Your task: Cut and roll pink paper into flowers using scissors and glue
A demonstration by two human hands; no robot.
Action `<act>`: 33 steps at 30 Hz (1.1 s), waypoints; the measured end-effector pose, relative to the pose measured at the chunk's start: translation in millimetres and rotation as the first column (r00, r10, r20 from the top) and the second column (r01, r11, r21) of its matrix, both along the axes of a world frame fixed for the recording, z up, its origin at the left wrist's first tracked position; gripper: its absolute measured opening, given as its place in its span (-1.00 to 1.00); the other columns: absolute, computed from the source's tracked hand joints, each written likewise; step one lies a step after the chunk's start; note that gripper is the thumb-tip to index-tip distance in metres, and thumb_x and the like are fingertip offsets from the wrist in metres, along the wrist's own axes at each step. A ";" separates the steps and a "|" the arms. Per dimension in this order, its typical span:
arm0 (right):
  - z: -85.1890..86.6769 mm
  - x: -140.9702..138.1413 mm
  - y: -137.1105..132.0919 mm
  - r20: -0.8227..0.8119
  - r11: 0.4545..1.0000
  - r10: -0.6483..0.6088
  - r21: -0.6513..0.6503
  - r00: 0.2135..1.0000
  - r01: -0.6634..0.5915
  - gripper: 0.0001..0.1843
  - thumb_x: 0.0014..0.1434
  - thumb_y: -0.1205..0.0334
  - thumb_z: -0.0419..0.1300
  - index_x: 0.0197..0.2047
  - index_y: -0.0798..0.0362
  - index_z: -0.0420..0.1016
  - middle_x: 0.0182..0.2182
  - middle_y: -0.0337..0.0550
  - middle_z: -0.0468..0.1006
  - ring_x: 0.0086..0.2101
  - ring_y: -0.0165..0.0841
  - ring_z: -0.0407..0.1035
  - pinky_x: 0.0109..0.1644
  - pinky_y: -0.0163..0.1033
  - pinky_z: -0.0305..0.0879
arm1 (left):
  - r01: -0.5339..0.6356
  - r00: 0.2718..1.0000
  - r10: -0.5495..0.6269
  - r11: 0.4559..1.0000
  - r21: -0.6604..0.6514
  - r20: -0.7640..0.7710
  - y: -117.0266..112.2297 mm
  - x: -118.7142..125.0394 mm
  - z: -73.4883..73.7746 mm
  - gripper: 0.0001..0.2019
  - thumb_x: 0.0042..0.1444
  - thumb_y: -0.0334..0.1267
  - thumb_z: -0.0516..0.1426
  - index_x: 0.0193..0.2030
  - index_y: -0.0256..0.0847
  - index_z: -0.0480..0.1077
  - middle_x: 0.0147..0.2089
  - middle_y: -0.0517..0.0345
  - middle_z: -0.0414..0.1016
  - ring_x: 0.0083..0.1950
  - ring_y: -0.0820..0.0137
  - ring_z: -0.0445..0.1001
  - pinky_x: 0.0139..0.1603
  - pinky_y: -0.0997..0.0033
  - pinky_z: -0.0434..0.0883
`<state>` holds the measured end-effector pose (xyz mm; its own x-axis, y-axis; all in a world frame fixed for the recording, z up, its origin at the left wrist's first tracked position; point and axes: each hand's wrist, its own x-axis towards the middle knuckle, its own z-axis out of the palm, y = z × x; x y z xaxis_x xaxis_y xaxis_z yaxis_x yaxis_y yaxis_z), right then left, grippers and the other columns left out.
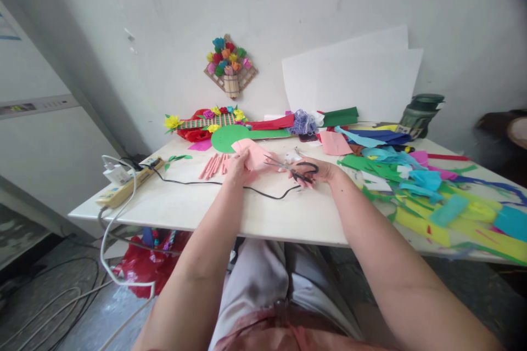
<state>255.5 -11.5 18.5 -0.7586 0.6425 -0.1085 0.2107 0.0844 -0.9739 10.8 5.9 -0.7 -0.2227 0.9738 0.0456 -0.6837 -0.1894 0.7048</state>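
My left hand grips a piece of pink crepe paper, raised a little over the white table. In my right hand is a pair of scissors with dark handles. Its blades point left toward the paper's right edge and look slightly parted; whether they touch the paper I cannot tell. Just left of my left hand lie several thin rolled pink paper strips. Behind the paper sits a round green paddle-like shape. Another folded pink piece rests beyond my right hand.
Coloured paper scraps cover the table's right side, near a dark green bottle. A black cable crosses in front of my hands from a power strip at left. Purple yarn-like strands and a flower-decorated piece lie at the back.
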 end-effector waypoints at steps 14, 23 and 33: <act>-3.6 -21.5 -3.8 -0.022 0.984 -0.170 0.039 0.985 0.171 -0.53 0.04 -0.11 0.18 -0.25 0.18 0.42 -0.61 -0.12 0.53 -0.72 -0.45 0.33 -0.75 -0.46 -0.01 | 0.056 0.998 -0.056 0.996 0.067 -0.009 -6.4 7.0 1.5 -0.93 0.03 -0.48 0.16 -0.40 -0.31 0.46 -0.37 0.08 0.56 -0.26 0.38 0.55 0.01 0.37 0.42; -4.8 -35.0 -6.2 -0.024 0.970 -0.234 0.054 0.972 0.235 -0.58 0.08 -0.07 0.16 -0.28 0.18 0.39 -0.62 -0.12 0.52 -0.73 -0.46 0.32 -0.76 -0.46 -0.01 | 0.085 0.996 -0.084 0.994 0.065 -0.005 -0.8 5.6 -2.5 -0.92 0.02 -0.49 0.16 -0.33 -0.32 0.46 -0.31 0.05 0.56 -0.16 0.37 0.54 0.08 0.33 0.38; -5.4 -43.6 -6.4 -0.020 0.950 -0.306 0.066 0.952 0.307 -0.60 0.10 -0.06 0.16 -0.31 0.19 0.41 -0.65 -0.13 0.50 -0.74 -0.47 0.31 -0.78 -0.48 0.00 | 0.075 0.997 -0.073 0.991 0.109 -0.025 -7.0 10.6 0.8 -0.91 0.07 -0.46 0.12 -0.35 -0.31 0.47 -0.34 0.05 0.57 -0.12 0.35 0.54 0.09 0.34 0.38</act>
